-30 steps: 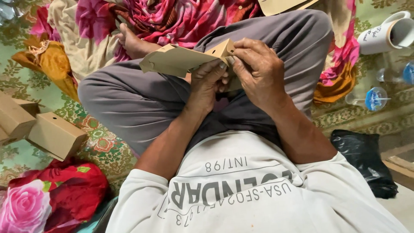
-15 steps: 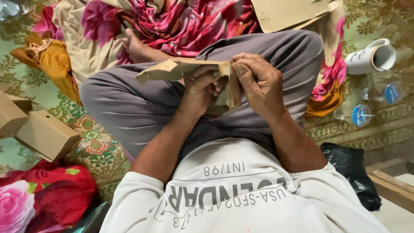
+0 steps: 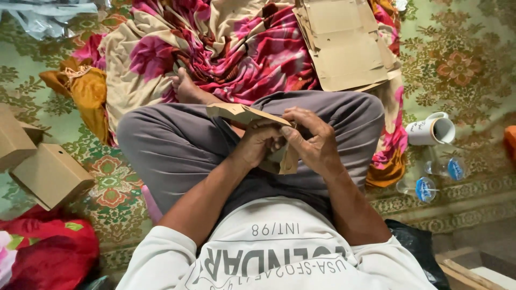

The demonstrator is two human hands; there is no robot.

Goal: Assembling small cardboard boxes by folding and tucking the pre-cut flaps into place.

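Looking down from the person's own head, the view takes in a green patterned carpet (image 3: 473, 70) with a flowered pink and cream cloth (image 3: 226, 48) spread across it. The person sits cross-legged on the cloth in grey trousers and a white printed shirt, one bare foot (image 3: 185, 88) showing at the far side of the lap.

Beyond the knees lies a stack of flat cardboard sheets (image 3: 344, 43). To the person's left sit two folded cardboard boxes (image 3: 37, 161), and near them a red flowered cushion (image 3: 48, 258). To the right stand a white mug (image 3: 432, 130) lying on its side and two sealed plastic water cups (image 3: 435, 180), with a black bag (image 3: 416, 249) nearer the body.

Over the lap, both hands hold a flat brown cardboard piece (image 3: 242, 114), partly folded. The left hand (image 3: 260, 145) closes around its near edge from below; the right hand (image 3: 314, 139) pinches the same edge from above, fingers curled over a flap that hangs down between the hands.

Judging from this, a clean fold calls for the thumbs pressing along the crease line while the other fingers steady the panel, keeping the edges square so the flap bends only where scored.
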